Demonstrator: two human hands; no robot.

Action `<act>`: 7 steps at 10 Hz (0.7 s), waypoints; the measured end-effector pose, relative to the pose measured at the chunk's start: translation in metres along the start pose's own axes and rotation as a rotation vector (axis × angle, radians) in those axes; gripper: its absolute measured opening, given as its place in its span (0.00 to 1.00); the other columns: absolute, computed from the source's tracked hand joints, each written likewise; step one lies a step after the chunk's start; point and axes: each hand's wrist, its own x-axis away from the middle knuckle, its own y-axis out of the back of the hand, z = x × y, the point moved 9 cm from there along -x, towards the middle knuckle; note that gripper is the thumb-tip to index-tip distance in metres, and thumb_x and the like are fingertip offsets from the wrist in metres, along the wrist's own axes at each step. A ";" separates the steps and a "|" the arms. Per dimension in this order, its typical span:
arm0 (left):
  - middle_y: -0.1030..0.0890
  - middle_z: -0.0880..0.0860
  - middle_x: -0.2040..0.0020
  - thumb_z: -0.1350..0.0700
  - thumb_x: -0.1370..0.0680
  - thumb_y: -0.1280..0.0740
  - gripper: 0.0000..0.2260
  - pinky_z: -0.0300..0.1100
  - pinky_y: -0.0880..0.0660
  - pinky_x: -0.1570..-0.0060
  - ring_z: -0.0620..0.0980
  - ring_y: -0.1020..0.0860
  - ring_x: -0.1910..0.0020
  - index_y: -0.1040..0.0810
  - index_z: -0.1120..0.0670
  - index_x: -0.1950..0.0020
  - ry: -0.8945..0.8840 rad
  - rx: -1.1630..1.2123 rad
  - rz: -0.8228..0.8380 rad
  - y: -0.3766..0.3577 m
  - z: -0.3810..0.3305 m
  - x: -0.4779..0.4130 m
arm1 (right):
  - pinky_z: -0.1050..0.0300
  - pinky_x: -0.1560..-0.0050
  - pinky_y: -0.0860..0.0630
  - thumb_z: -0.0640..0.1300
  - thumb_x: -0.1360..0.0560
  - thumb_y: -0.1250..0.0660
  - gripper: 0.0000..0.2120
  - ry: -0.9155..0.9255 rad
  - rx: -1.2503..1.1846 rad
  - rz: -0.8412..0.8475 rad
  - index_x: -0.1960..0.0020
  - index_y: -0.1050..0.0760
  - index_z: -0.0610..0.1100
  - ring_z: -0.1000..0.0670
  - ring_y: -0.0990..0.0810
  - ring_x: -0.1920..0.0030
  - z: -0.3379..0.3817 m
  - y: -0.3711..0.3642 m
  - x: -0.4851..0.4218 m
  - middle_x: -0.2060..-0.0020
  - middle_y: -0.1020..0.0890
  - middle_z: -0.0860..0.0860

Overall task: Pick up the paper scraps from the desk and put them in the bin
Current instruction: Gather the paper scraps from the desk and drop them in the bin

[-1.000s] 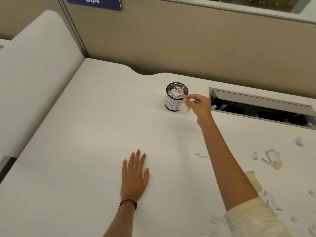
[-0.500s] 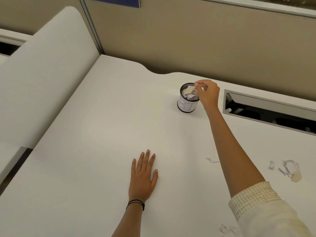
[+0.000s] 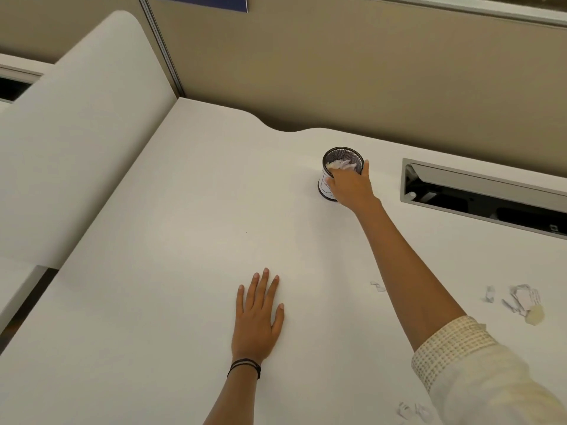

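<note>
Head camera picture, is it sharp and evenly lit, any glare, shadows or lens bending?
Head view: light is soft and even, with no glare on the desk; only faint shadows by the bin and the left hand; wide-angle bending tilts the partition and the desk edges; the bin's mesh reads fairly sharp, and the scraps near the right edge look slightly soft.

Black mesh bin (image 3: pixel 343 154), white desk (image 3: pixel 184 240)

right hand (image 3: pixel 349 185) grips the mesh bin (image 3: pixel 343 156); left hand (image 3: pixel 257 317) lies flat on the desk (image 3: pixel 184 240); paper scraps (image 3: pixel 521 299) lie further right.
</note>
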 end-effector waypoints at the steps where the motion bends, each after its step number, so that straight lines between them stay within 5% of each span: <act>1: 0.46 0.49 0.23 0.48 0.21 0.49 0.25 0.52 0.51 0.28 0.49 0.49 0.24 0.44 0.50 0.23 0.002 0.002 0.004 -0.001 0.001 0.000 | 0.38 0.28 0.61 0.50 0.18 0.53 0.21 -0.036 0.040 0.083 0.32 0.35 0.39 0.37 0.31 0.34 0.002 0.000 -0.009 0.36 0.28 0.36; 4: 0.46 0.50 0.23 0.48 0.21 0.49 0.25 0.52 0.51 0.28 0.49 0.49 0.24 0.43 0.50 0.23 -0.005 -0.001 -0.007 -0.001 0.001 0.000 | 0.44 0.26 0.59 0.47 0.20 0.44 0.16 0.009 -0.140 -0.100 0.38 0.27 0.42 0.41 0.26 0.40 0.004 0.021 -0.001 0.45 0.20 0.42; 5: 0.44 0.50 0.23 0.48 0.21 0.49 0.25 0.52 0.52 0.27 0.49 0.48 0.24 0.43 0.50 0.24 -0.007 0.002 -0.014 0.000 0.001 0.000 | 0.46 0.26 0.55 0.40 0.23 0.38 0.18 0.039 -0.354 -0.299 0.34 0.30 0.41 0.43 0.27 0.38 -0.008 0.040 0.024 0.40 0.22 0.43; 6: 0.44 0.50 0.23 0.48 0.21 0.50 0.25 0.52 0.52 0.27 0.49 0.48 0.24 0.42 0.51 0.24 -0.010 0.009 -0.017 0.001 0.002 0.000 | 0.54 0.32 0.38 0.34 0.24 0.41 0.18 0.005 -0.571 -0.501 0.35 0.30 0.40 0.44 0.28 0.39 -0.030 0.051 0.072 0.39 0.24 0.44; 7: 0.44 0.50 0.23 0.48 0.21 0.50 0.25 0.52 0.53 0.27 0.49 0.48 0.24 0.42 0.51 0.24 -0.018 0.008 -0.016 0.000 0.001 0.001 | 0.60 0.35 0.37 0.34 0.23 0.43 0.18 -0.084 -0.631 -0.453 0.35 0.29 0.42 0.47 0.29 0.36 -0.058 0.017 0.117 0.38 0.25 0.46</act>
